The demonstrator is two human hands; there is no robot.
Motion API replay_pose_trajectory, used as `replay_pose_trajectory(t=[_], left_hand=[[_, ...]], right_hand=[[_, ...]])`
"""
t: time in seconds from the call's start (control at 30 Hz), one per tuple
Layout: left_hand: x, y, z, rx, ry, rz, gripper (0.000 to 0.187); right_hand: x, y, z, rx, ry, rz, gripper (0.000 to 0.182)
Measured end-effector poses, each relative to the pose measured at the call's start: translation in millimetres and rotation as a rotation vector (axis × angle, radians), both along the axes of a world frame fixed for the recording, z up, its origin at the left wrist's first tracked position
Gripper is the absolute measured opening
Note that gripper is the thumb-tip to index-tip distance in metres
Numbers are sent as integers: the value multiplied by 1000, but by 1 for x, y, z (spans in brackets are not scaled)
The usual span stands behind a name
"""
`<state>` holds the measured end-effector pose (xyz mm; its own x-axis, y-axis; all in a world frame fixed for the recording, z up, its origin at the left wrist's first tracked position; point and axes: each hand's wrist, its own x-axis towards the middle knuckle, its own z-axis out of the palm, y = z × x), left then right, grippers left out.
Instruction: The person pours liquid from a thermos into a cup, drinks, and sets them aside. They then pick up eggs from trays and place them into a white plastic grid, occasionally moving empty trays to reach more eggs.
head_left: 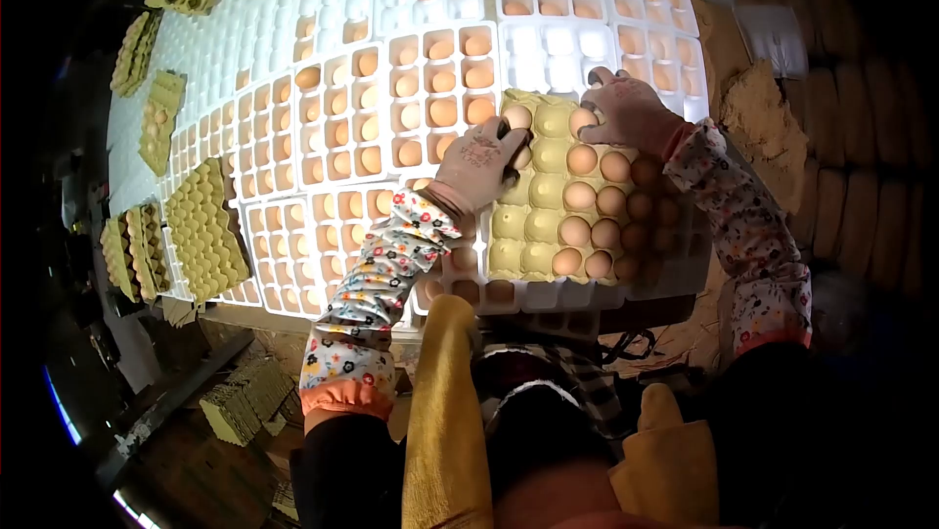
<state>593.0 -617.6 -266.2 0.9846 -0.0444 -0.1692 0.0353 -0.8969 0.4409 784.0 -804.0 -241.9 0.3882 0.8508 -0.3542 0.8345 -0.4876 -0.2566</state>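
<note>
White egg trays (558, 45); your left hand (481, 162), 10 o'clock on pulp tray (543, 226), right hand (629, 107), 12 o'clock, curl at eggs (518, 116); grips unclear.

Hands (481, 159) in pale printed gloves (631, 110), flowered white oversleeves (364, 306) with orange cuffs (347, 396), black sleeves (342, 465)

Between the pale-gloved left hand (479, 162) and the pale-gloved right hand (634, 110), a lane of bare cells runs down the yellow-green moulded-pulp tray (543, 192). Round brown eggs (611, 199) block its right side. Beyond its far edge, a bright white plastic tray (558, 45) offers unfilled cells; leftward, egg-filled white plastic trays (423, 101) obstruct low passage.
</note>
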Motion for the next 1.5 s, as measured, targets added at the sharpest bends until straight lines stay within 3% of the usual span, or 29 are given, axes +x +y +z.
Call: replay_pose_trajectory(t=[0.03,0.1,0.17,0.23,0.3,0.37,0.43,0.47,0.5,0.53,0.6,0.63,0.7,0.77,0.8,0.87,0.93,0.97,1.0,1.03,1.1,1.17,1.23,1.27,1.3,1.37,1.43,1.47,1.5], left_hand=[[0,5,2,-87,9,17,56],[6,13,-2,-608,-68,355,49],[37,14,9,-652,-144,495,45],[80,20,-7,-320,-315,334,43],[122,36,-23,123,-41,85,46],[159,43,-31,43,145,144,45],[181,39,-49,-87,-197,347,41],[194,43,-72,-41,-320,293,41],[198,43,-79,6,-439,243,41],[196,44,-87,164,-283,176,44],[169,47,-62,-29,-419,156,46],[152,48,-45,-133,-489,139,47],[98,42,-1,-439,-163,40,50],[59,31,9,-132,-171,-285,48],[53,28,2,-15,-123,-292,49],[43,21,-16,235,-31,-297,52],[47,14,-12,175,-64,-187,51],[45,12,-7,169,-92,-152,48],[42,12,-4,99,-61,-117,52],[36,8,-5,-187,-98,48,47],[34,5,-11,-753,-190,371,39],[39,-11,22,-1428,-156,730,26],[43,-12,13,-1075,26,445,22],[51,-24,8,-1118,182,501,20],[56,-49,37,-785,393,399,29],[53,-77,13,177,59,-166,50],[62,-80,13,175,198,-183,63],[63,-72,12,70,124,-160,60],[60,-69,17,-105,89,-45,51]], right_hand=[[6,-2,-3,85,173,-144,44],[23,-1,-9,267,513,-436,47],[20,7,-28,437,170,-412,48],[20,21,-38,160,-62,-312,45],[37,24,-47,110,28,-351,41],[58,26,-58,216,50,-413,37],[77,30,-78,484,24,-526,33],[83,35,-92,788,-44,-539,28],[88,38,-95,822,51,-529,29],[90,37,-99,850,159,-560,31],[86,30,-98,939,203,-521,35],[72,19,-79,878,164,-509,35],[47,-19,-45,767,501,-537,37],[29,-57,-21,531,618,-465,42],[16,-68,-12,509,595,-368,49],[-2,-71,-15,406,239,-189,52],[-14,-70,-36,374,-42,-45,55],[-11,-72,-37,358,-16,-67,54],[-11,-72,-33,344,16,-88,52],[-13,-72,-31,333,53,-107,51],[-6,-92,-28,706,638,-549,43],[-1,-119,-13,1107,970,-843,40],[8,-139,-14,924,1043,-816,38],[16,-136,-16,701,819,-668,40],[25,-132,-17,506,584,-504,43],[4,-113,-27,316,-189,-72,55],[2,-98,-22,82,-108,-15,60],[9,-95,-17,-30,-82,7,63],[13,-102,-15,83,53,-98,60]])
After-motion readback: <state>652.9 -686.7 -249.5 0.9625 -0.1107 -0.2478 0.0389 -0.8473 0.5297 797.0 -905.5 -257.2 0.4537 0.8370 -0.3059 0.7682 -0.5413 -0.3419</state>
